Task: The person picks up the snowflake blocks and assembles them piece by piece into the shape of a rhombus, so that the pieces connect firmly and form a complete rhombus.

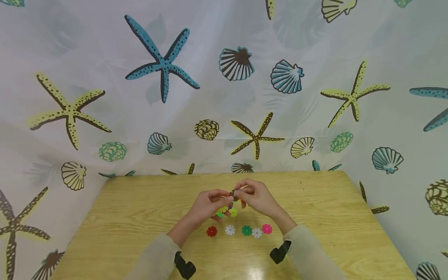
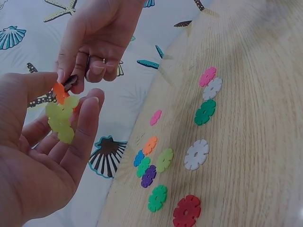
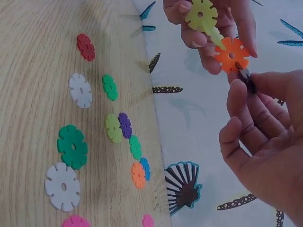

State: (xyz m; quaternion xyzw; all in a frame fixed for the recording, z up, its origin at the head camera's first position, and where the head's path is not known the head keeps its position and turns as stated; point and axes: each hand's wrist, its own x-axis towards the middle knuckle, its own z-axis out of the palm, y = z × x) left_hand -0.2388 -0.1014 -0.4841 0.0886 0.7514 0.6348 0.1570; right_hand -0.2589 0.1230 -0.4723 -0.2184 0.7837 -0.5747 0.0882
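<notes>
My left hand [image 1: 206, 204] is raised over the table and grips a short chain of notched plastic discs. In the right wrist view the chain shows a yellow disc [image 3: 207, 21], a second yellow one seen nearly edge-on, and an orange disc [image 3: 240, 51]. My right hand [image 1: 260, 198] pinches a dark brown notched disc [image 3: 249, 85] between thumb and index finger. That disc stands crosswise against the orange disc's edge; whether their slots are engaged I cannot tell. Fingers partly cover the yellow pieces [image 2: 60, 123] in the left wrist view.
On the wooden table [image 1: 140, 217] lie a red disc [image 1: 211, 231], a white disc [image 1: 230, 230], a dark green disc [image 1: 246, 230], another white one and a pink disc [image 1: 267, 228]. Several more coloured discs, including a purple disc [image 3: 125, 125], lie farther back. A patterned curtain [image 1: 210, 101] hangs behind.
</notes>
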